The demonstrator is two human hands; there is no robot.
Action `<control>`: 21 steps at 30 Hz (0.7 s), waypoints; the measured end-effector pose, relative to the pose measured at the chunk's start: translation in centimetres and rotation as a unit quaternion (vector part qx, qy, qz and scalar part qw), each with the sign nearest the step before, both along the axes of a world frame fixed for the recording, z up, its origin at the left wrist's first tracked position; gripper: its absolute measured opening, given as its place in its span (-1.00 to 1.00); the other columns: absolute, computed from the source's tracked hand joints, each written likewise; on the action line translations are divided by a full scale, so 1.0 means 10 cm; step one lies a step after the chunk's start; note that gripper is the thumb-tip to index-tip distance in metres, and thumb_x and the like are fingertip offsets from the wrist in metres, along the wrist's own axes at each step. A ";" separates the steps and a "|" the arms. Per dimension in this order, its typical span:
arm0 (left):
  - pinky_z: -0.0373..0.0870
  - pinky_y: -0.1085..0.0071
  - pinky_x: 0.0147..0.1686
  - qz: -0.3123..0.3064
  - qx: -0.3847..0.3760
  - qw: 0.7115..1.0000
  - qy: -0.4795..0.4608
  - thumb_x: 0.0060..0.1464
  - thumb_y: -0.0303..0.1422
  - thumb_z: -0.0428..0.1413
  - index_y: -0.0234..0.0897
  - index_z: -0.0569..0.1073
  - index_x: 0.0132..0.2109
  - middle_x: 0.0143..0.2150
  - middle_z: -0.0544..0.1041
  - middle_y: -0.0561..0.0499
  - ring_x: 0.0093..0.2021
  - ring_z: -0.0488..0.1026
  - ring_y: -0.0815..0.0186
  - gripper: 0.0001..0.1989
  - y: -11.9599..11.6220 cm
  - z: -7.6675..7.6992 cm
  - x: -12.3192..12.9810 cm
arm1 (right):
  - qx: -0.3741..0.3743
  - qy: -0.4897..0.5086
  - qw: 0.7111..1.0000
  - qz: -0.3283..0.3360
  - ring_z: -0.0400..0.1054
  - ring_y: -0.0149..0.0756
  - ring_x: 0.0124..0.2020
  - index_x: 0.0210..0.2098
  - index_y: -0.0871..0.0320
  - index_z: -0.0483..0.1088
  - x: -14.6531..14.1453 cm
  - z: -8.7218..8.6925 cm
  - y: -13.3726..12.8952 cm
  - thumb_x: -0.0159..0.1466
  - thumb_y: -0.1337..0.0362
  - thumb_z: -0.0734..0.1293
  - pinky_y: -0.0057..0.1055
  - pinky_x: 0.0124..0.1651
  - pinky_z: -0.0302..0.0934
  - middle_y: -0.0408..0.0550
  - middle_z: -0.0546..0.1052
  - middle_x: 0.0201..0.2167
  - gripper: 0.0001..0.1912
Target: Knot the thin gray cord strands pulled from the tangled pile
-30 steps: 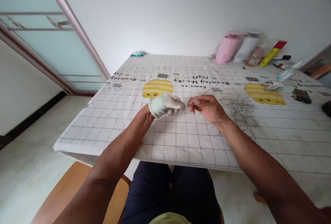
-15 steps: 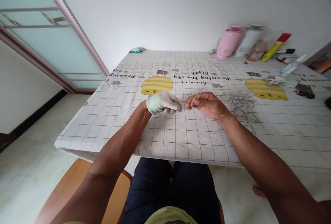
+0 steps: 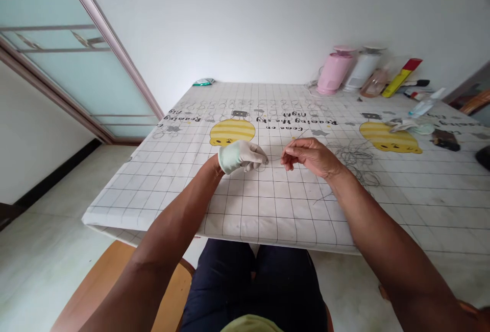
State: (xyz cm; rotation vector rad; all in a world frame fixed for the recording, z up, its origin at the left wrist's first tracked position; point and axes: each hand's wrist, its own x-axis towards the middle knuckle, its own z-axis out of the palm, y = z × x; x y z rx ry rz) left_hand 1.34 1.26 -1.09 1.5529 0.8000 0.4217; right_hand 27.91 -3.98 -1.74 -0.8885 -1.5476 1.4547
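Thin wire stretched between gloved left hand and bare right hand above a checked tablecloth

The left hand, in a white and mint-green work glove, has its thumb and forefinger pressed together on a thin grey wire, with a small loop at the fingertips. From there the wire runs toward three o'clock, to the curled fingers of the bare right hand. A fine length also sticks out beyond that hand toward one o'clock. Whether the right fingertips are clamped on it cannot be told. The two hands are near each other but apart, over the near-middle part of the tablecloth.

Taking the hands as the centre of the dial, a tangled wire pile lies at three o'clock, just beside the right wrist. Farther out, between two and three, are a crumpled pale glove and a dark block. At two o'clock are a clear bottle with a white cap and a yellow box with a red end. Toward one o'clock, against the wall, stand a pink cylindrical device and a white cylindrical device. A green-and-white packet lies between ten and eleven, at the far edge. A wooden chair shows at eight o'clock.
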 end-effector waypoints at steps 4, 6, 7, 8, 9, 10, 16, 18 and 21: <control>0.23 0.50 -0.57 0.025 -0.006 0.999 -0.022 0.00 -0.30 0.35 -0.35 0.66 -0.32 -0.51 0.49 0.00 -0.55 0.33 0.43 -0.82 0.05 -0.05 0.03 | -0.004 0.004 1.000 -0.029 0.53 -0.22 -0.41 -0.28 0.16 0.67 0.00 0.00 0.02 0.29 -0.01 0.55 -0.30 -0.32 0.41 0.07 0.68 -0.33 -0.67; 0.21 0.51 -0.57 0.031 0.009 0.999 -0.016 -0.01 -0.29 0.35 -0.35 0.66 -0.32 -0.51 0.50 0.00 -0.55 0.32 0.44 -0.82 0.05 -0.06 0.02 | 0.003 0.003 0.999 -0.039 0.53 -0.22 -0.40 -0.29 0.16 0.67 -0.01 -0.01 0.02 0.29 -0.01 0.56 -0.29 -0.31 0.42 0.07 0.68 -0.33 -0.67; 0.21 0.51 -0.57 0.031 0.019 0.999 -0.013 -0.01 -0.29 0.35 -0.34 0.66 -0.32 -0.51 0.50 0.01 -0.55 0.32 0.45 -0.82 0.05 -0.07 0.01 | 0.007 0.001 0.999 -0.043 0.53 -0.22 -0.40 -0.29 0.16 0.68 -0.01 -0.01 0.01 0.29 -0.01 0.56 -0.29 -0.31 0.42 0.07 0.68 -0.33 -0.68; 0.21 0.51 -0.57 0.028 0.030 0.999 -0.013 -0.01 -0.28 0.35 -0.34 0.66 -0.32 -0.50 0.51 0.01 -0.54 0.32 0.44 -0.82 0.04 -0.07 0.00 | 0.007 -0.001 0.999 -0.045 0.52 -0.22 -0.40 -0.29 0.15 0.68 -0.02 -0.01 0.01 0.29 0.00 0.56 -0.29 -0.31 0.41 0.06 0.68 -0.33 -0.68; 0.21 0.51 -0.56 0.023 0.041 0.999 -0.013 0.00 -0.28 0.35 -0.33 0.66 -0.32 -0.50 0.51 0.01 -0.54 0.33 0.44 -0.82 0.03 -0.06 0.00 | 0.005 -0.003 0.999 -0.044 0.52 -0.23 -0.40 -0.29 0.15 0.68 -0.02 -0.01 0.01 0.29 0.00 0.55 -0.30 -0.32 0.41 0.06 0.68 -0.34 -0.68; 0.22 0.51 -0.56 0.017 0.053 0.998 -0.013 0.00 -0.28 0.34 -0.33 0.66 -0.32 -0.51 0.51 0.01 -0.54 0.34 0.43 -0.82 0.02 -0.05 -0.01 | 0.000 -0.004 0.999 -0.041 0.52 -0.23 -0.41 -0.29 0.16 0.68 -0.01 -0.02 0.01 0.30 0.00 0.55 -0.30 -0.32 0.40 0.06 0.68 -0.34 -0.68; 0.24 0.50 -0.54 -0.014 0.088 0.996 0.019 0.03 -0.27 0.32 -0.31 0.67 -0.32 -0.51 0.49 0.05 -0.53 0.34 0.43 -0.83 -0.05 0.03 -0.01 | -0.031 0.016 0.999 -0.017 0.51 -0.23 -0.40 -0.30 0.17 0.68 -0.01 -0.04 0.02 0.31 0.05 0.55 -0.31 -0.32 0.38 0.06 0.66 -0.37 -0.72; 0.29 0.49 -0.52 -0.021 0.080 0.996 0.024 0.04 -0.26 0.33 -0.30 0.67 -0.32 -0.50 0.51 0.04 -0.53 0.37 0.42 -0.83 -0.04 0.02 -0.01 | -0.028 0.018 0.999 -0.023 0.50 -0.24 -0.41 -0.31 0.17 0.67 -0.02 -0.05 0.01 0.30 0.05 0.56 -0.30 -0.32 0.38 0.05 0.66 -0.37 -0.72; 0.35 0.46 -0.49 -0.020 0.062 0.998 0.002 0.08 -0.20 0.34 -0.32 0.66 -0.29 -0.45 0.54 0.00 -0.50 0.42 0.39 -0.76 -0.01 -0.03 0.01 | -0.018 0.018 0.998 -0.050 0.51 -0.25 -0.42 -0.28 0.17 0.68 -0.05 -0.05 0.01 0.30 0.05 0.56 -0.31 -0.34 0.37 0.05 0.66 -0.36 -0.71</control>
